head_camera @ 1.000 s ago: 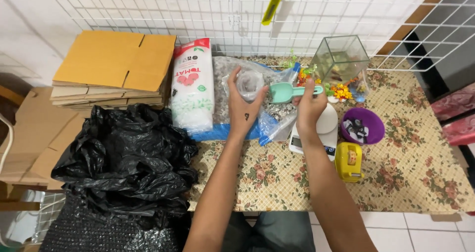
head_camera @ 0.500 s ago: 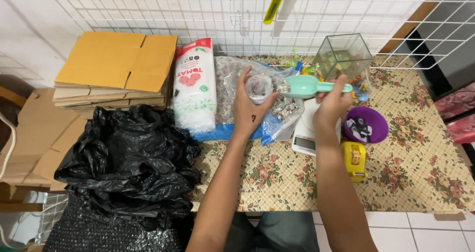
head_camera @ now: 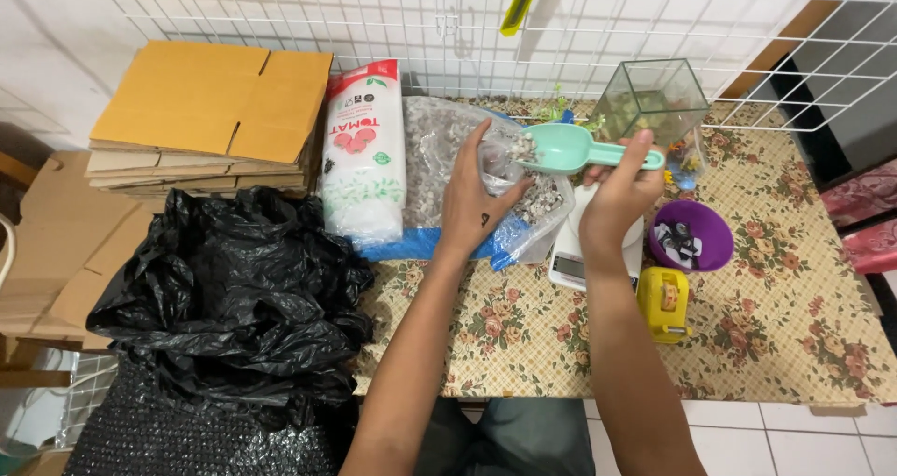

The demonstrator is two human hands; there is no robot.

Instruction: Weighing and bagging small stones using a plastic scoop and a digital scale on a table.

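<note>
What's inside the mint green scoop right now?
Small grey and white pebbles sit heaped at the front of the scoop, held by the right hand. How deep the pile goes is hidden by the scoop's wall.

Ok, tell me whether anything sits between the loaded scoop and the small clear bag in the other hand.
Nothing visible does. The mint green scoop, held in the right hand, carries gravel right at the mouth of the small clear bag, which the left hand holds open. No other object lies between them.

A white pillow-shaped packet (head_camera: pixel 360 154) with red top lies beside flat cardboard boxes (head_camera: pixel 210 112) and a clear gravel bag (head_camera: pixel 439 149).
</note>
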